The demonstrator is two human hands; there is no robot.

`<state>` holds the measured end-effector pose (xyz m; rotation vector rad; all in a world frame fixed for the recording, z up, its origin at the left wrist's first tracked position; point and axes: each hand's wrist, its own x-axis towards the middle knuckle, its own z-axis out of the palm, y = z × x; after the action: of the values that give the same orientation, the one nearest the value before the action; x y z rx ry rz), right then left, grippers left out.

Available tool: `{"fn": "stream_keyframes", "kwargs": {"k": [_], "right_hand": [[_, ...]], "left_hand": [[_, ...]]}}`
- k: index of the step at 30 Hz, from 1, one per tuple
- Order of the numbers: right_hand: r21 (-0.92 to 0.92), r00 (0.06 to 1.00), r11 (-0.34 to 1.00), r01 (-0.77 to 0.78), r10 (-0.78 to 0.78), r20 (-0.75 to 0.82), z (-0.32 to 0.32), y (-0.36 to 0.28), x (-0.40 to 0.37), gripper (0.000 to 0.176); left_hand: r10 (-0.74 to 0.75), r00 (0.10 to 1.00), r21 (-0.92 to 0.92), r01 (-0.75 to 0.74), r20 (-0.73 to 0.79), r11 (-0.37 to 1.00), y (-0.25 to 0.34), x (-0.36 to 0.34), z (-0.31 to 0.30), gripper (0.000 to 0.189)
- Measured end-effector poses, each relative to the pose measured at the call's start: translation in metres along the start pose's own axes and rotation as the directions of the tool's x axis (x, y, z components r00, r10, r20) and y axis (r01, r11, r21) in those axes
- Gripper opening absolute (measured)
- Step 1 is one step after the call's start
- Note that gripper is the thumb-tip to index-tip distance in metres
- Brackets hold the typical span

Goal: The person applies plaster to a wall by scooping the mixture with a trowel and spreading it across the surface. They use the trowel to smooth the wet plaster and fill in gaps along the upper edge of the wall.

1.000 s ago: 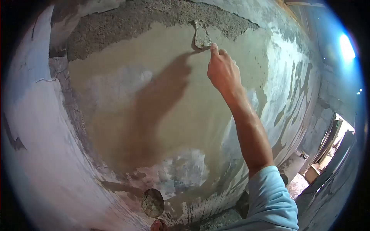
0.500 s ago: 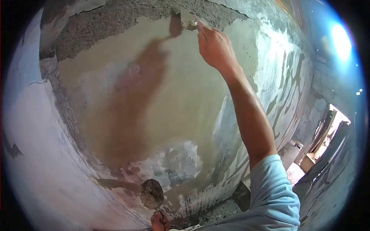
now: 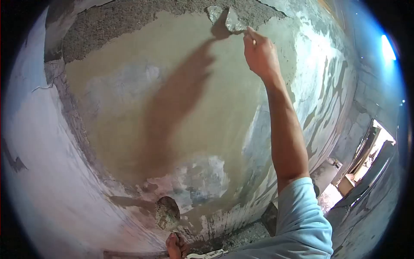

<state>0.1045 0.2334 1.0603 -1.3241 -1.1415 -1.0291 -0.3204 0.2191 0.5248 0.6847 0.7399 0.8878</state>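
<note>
High on the wall, my right hand (image 3: 261, 54) is closed around the handle of a trowel (image 3: 233, 21) whose blade carries wet grey mortar. Beside the blade a patch of wet mortar (image 3: 214, 14) clings to the rough strip. Smooth damp plaster (image 3: 116, 99) covers the wall below, with the arm's shadow across it. Low in the view my left hand (image 3: 176, 246) is closed at the near end of a round, mortar-smeared tool (image 3: 167, 213); its handle is mostly hidden by the fingers.
Rough bare wall (image 3: 103, 30) runs along the top. A pale wall (image 3: 43, 142) meets the plastered one at the left. On the right are a bright doorway (image 3: 375, 146) and a grey cylinder (image 3: 326, 175). Rubble (image 3: 248, 235) lies at the wall's foot.
My right hand and the trowel have moved right and slightly down; the blade is now angled, with fresh mortar left of it. My left hand has shifted slightly.
</note>
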Motion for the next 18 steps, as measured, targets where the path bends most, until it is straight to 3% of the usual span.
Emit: {"fn": "stream_keyframes", "kwargs": {"k": [3,6,9,12,13,16,18], "right_hand": [[0.028,0.997,0.997,-0.067,0.065,0.046,0.012,-0.023,0.007,0.040],[-0.026,0.998,0.998,0.053,-0.052,0.018,0.033,-0.047,-0.002,0.041],[0.042,0.992,0.991,0.124,-0.125,0.033,0.043,-0.047,-0.012,0.038],[0.058,0.983,0.986,0.155,-0.160,0.094,0.027,-0.049,-0.030,0.037],[0.070,0.978,0.984,0.163,-0.171,0.121,0.022,-0.050,-0.034,0.038],[0.191,0.958,0.977,-0.098,0.040,0.286,0.002,-0.037,-0.040,0.039],[0.175,0.979,0.981,-0.082,0.046,0.199,-0.004,-0.022,-0.033,0.040]], "left_hand": [[0.139,0.990,0.203,-0.140,0.022,0.969,-0.039,0.030,-0.046,0.037],[0.122,0.989,0.037,-0.126,0.088,0.991,-0.017,0.012,-0.021,0.036],[-0.043,0.997,-0.015,0.043,-0.066,0.999,-0.004,0.006,-0.012,0.037],[-0.048,0.999,0.008,0.049,-0.022,0.999,0.006,0.002,0.000,0.038],[0.019,0.999,0.016,-0.020,0.043,1.000,0.002,0.003,-0.001,0.037],[-0.016,0.996,-0.029,0.019,0.089,0.999,0.002,0.002,0.003,0.035],[-0.022,0.996,-0.052,0.027,0.090,0.998,-0.001,-0.002,0.004,0.033]]}}
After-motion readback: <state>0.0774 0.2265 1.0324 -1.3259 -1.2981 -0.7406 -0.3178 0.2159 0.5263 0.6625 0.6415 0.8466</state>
